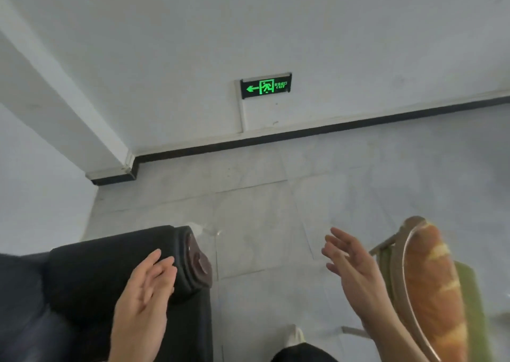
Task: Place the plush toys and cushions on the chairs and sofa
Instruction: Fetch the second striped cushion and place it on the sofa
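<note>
both hands empty, fingers loose: left hand (143,295) over the sofa (91,273) arm, right hand (350,262) just beside the chair (469,287). orange plush (433,287) already lies on that chair (bread-shaped, i think). i reckon we're between items; next i need to find another toy.

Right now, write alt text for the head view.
Two empty hands held out: the left hand over a black sofa arm, the right hand beside a chair with an orange cushion. A green exit sign glows on the wall.

Single head view, forward and down, close over floor (262,209) toward wall (331,44)
</note>
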Demonstrator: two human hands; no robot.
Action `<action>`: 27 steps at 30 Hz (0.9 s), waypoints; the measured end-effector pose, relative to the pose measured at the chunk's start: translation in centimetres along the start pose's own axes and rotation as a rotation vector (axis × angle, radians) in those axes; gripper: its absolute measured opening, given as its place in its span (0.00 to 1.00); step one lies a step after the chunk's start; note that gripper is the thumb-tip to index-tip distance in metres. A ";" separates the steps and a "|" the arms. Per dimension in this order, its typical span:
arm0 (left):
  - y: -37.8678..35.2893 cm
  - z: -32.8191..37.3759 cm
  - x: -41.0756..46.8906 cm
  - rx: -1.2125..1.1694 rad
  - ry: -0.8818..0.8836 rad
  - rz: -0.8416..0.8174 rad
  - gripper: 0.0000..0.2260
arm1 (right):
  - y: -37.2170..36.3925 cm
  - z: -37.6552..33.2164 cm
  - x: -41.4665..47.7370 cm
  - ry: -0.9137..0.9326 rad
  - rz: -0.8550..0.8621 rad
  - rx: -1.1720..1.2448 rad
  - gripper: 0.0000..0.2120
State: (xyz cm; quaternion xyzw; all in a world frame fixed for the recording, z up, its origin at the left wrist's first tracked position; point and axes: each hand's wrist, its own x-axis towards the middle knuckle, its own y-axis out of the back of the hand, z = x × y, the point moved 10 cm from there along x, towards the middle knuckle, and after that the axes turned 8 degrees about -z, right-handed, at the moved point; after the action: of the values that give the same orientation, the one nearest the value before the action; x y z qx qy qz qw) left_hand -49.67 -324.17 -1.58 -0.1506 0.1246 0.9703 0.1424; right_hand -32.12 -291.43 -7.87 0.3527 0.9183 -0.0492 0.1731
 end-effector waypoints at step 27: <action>-64.2 27.7 43.0 0.419 -0.290 -0.973 0.12 | 28.6 -10.7 31.8 -0.043 0.947 0.112 0.18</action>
State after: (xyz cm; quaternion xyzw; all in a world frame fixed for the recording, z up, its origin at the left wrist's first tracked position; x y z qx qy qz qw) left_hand -75.97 -246.39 -2.88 -0.0239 0.2101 0.7579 0.6171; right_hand -38.09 -247.79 -8.18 0.7401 0.6486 -0.0217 0.1761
